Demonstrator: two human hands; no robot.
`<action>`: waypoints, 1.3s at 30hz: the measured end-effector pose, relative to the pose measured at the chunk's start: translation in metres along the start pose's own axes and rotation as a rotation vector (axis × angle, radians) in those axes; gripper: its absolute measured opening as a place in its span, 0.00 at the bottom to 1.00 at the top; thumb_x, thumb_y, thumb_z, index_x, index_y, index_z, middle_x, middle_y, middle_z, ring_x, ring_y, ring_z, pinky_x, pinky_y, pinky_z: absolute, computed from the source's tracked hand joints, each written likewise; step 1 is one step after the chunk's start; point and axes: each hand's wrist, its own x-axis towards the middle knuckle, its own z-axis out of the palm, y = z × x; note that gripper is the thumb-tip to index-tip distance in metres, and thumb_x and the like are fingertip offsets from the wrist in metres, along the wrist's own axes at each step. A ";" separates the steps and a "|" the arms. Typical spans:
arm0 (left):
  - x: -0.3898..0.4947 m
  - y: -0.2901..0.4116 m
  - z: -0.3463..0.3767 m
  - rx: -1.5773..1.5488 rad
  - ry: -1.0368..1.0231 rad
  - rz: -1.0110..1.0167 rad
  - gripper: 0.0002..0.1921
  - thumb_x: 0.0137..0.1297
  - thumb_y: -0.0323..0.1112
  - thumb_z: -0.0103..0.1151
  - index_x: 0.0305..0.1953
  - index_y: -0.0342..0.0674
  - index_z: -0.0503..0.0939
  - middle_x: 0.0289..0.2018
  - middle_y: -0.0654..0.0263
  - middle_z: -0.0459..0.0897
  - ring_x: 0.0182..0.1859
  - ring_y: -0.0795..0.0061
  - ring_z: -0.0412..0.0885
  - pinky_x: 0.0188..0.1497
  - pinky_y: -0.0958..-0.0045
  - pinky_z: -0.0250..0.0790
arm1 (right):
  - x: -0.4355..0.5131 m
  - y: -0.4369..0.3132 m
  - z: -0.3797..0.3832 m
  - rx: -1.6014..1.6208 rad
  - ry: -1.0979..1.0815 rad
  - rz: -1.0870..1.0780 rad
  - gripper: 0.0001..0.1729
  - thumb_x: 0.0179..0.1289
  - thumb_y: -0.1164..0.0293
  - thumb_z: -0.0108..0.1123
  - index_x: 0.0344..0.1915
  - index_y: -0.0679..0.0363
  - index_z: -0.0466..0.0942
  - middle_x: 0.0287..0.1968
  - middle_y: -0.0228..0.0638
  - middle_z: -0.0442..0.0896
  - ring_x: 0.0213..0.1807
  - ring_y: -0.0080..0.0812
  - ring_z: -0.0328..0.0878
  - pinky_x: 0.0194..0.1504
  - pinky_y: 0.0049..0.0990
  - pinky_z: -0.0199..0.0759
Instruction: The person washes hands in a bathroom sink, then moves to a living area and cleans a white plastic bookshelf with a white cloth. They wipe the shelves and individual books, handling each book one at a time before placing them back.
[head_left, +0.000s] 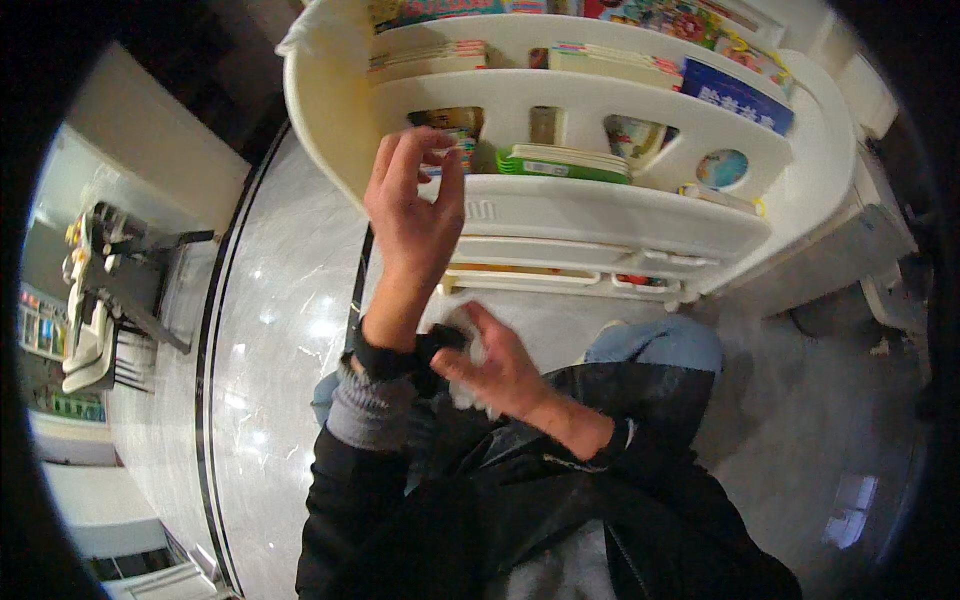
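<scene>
Raised in front of the bookshelf is my left hand (416, 202), its fingers curled and a gap between thumb and index finger; I see nothing held in it. A black band (386, 356) circles the left wrist, below which a grey knit cuff shows. My right hand (499, 367) is beside that wrist, with a crumpled white cloth or wipe (469, 397) in its grasp. Its thumb is close to a black piece at the band; whether they touch is unclear. Both hands are slightly blurred.
A white plastic bookshelf (570, 206) stands before me, holding green-spined books (562, 166), a blue book (735, 94) and other books. Shallow bins (525, 276) sit low on it. My bent knee (652, 345) is near its base. A table (139, 262) and chair (90, 364) stand left.
</scene>
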 end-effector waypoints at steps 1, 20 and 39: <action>-0.006 0.000 -0.005 0.067 -0.052 0.092 0.07 0.58 0.21 0.60 0.38 0.38 0.78 0.33 0.63 0.79 0.34 0.71 0.80 0.36 0.74 0.72 | 0.009 -0.006 -0.013 -0.029 0.036 -0.044 0.27 0.58 0.61 0.72 0.49 0.66 0.72 0.40 0.32 0.80 0.45 0.22 0.73 0.49 0.25 0.70; -0.202 0.068 0.032 -1.489 -0.674 -1.603 0.22 0.61 0.34 0.67 0.56 0.40 0.74 0.38 0.72 0.82 0.37 0.80 0.77 0.41 0.74 0.71 | 0.133 -0.013 -0.117 1.011 0.405 0.193 0.11 0.61 0.67 0.61 0.41 0.58 0.76 0.34 0.34 0.80 0.33 0.29 0.76 0.31 0.33 0.72; -0.244 0.071 0.033 -1.073 -0.700 -1.208 0.09 0.67 0.33 0.60 0.44 0.36 0.81 0.40 0.70 0.83 0.41 0.81 0.77 0.46 0.74 0.71 | 0.065 0.042 -0.129 1.273 0.857 0.315 0.07 0.63 0.66 0.51 0.27 0.52 0.71 0.22 0.28 0.71 0.22 0.28 0.68 0.27 0.26 0.62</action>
